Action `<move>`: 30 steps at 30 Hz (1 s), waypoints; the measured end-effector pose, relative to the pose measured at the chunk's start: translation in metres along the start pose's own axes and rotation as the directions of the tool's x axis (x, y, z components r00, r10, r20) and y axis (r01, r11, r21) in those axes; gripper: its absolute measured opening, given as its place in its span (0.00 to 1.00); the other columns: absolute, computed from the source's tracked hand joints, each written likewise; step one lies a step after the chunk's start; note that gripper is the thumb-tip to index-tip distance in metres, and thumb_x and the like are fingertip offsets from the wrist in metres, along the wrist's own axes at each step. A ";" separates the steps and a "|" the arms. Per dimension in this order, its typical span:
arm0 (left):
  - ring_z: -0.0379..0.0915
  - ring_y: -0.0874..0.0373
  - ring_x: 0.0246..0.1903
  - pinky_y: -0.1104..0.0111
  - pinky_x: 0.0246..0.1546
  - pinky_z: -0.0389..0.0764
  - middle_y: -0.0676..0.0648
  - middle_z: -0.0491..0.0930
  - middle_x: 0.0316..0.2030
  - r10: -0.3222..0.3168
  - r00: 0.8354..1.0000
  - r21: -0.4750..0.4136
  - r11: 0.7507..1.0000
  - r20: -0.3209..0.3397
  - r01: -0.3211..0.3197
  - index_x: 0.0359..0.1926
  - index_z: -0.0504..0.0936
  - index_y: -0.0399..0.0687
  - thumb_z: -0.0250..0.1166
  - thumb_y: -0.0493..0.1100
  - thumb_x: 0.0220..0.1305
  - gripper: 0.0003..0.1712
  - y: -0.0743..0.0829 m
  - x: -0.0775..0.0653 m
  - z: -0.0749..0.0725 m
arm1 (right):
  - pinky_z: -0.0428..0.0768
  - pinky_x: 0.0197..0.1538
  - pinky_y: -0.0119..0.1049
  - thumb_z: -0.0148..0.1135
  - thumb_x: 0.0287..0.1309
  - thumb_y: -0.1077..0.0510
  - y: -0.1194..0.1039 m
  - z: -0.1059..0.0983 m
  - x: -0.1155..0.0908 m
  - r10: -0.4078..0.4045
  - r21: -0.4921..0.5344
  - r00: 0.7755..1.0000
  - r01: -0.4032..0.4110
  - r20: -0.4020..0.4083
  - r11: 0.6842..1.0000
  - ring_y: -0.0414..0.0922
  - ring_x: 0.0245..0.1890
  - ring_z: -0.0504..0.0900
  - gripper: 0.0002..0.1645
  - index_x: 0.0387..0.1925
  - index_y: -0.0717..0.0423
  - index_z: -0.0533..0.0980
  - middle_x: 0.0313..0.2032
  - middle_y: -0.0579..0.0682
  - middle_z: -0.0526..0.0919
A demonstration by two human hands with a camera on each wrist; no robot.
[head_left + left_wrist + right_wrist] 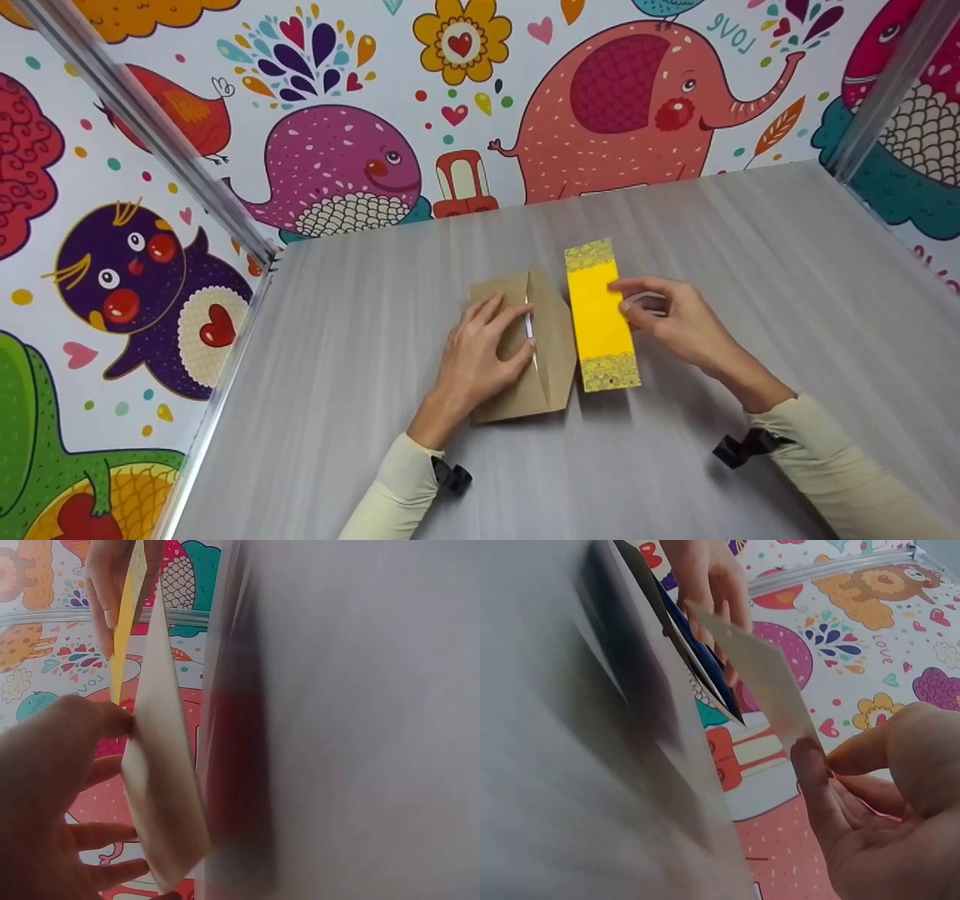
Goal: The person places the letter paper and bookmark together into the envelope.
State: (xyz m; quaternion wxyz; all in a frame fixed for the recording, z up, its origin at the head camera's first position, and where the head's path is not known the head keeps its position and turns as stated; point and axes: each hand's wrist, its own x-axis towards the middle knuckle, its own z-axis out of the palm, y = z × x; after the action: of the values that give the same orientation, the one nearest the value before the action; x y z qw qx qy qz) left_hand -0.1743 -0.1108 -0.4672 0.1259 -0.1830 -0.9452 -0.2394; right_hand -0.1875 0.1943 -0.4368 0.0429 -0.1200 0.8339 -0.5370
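Observation:
A brown kraft paper envelope (551,367) lies under my left hand (476,352). My left hand grips it, thumb and forefinger spread at its mouth, which gapes along a slit where a white edge shows. A dark blue inside (697,645) appears in the right wrist view. To the right, my right hand (679,322) pinches a yellow card strip (600,311) by its right edge between thumb and fingers. Grey lace patterns band both ends of the strip, with a small hole near the lower one. Its pale back (761,664) faces the right wrist camera. The strip stands beside the envelope's pointed flap side.
Both hands are over a grey wood-grain table (337,450). Printed cartoon walls (337,165) rise behind it and at the left, with metal corner rails (150,127). Black straps (452,476) sit on both wrists, over cream sleeves (394,487).

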 end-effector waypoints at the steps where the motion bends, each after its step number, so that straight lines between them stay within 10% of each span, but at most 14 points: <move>1: 0.62 0.47 0.71 0.39 0.63 0.70 0.46 0.67 0.73 -0.004 1.000 0.000 1.000 0.002 0.004 0.65 0.75 0.75 0.61 0.63 0.64 0.27 0.001 0.000 0.000 | 0.85 0.48 0.37 0.63 0.67 0.52 0.000 0.003 0.000 0.002 0.010 1.000 -0.002 0.016 1.000 0.48 0.48 0.86 0.20 0.59 0.46 0.78 0.58 0.50 0.81; 13: 0.61 0.48 0.72 0.42 0.63 0.70 0.48 0.68 0.72 -0.015 1.000 0.016 1.000 0.022 0.015 0.65 0.74 0.78 0.61 0.64 0.64 0.27 0.009 0.004 0.002 | 0.86 0.48 0.42 0.65 0.65 0.53 -0.002 0.023 0.003 0.025 0.053 0.992 -0.032 0.120 0.998 0.49 0.50 0.86 0.20 0.57 0.47 0.79 0.58 0.51 0.82; 30: 0.61 0.49 0.72 0.41 0.63 0.70 0.49 0.67 0.73 -0.024 0.999 0.021 1.000 0.038 0.023 0.65 0.74 0.78 0.61 0.64 0.64 0.28 0.017 0.010 0.006 | 0.86 0.44 0.35 0.65 0.65 0.55 0.005 0.031 0.013 0.030 -0.008 0.999 -0.029 0.041 1.000 0.47 0.45 0.87 0.16 0.54 0.49 0.82 0.54 0.51 0.85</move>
State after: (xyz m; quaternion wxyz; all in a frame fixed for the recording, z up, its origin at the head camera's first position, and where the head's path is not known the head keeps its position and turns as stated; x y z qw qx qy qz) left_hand -0.1775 -0.0908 -0.4622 0.1068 -0.1754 -0.9518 -0.2277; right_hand -0.1947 0.1660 -0.4538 0.0674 -0.1189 0.8366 -0.5305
